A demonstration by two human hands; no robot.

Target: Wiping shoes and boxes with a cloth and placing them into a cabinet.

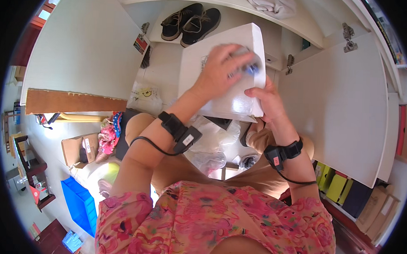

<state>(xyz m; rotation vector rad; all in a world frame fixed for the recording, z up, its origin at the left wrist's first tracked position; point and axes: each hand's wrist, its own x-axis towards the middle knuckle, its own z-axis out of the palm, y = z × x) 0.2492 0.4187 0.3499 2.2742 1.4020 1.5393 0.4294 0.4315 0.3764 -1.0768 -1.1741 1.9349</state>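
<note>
A white cardboard box [221, 94] is tilted up in front of me, before an open white cabinet. My right hand [270, 99] grips its right edge, thumb on the broad face and fingers behind. My left hand [222, 69] is over the same face, its fingers curled round a blurred grey and blue item [251, 66], perhaps a crumpled cloth, which lies against the box near its upper right. Motion blur hides the item's exact kind. A pair of black lace-up shoes [200, 24] stands on the cabinet shelf behind the box.
Open cabinet doors flank me, the left door [78, 48] and the right door [332, 104]. Clear plastic bags [209, 144] lie below the box. A crumpled pale cloth [273, 5] rests on the upper shelf. A blue plastic crate [79, 203] stands at lower left, file boxes [337, 188] at lower right.
</note>
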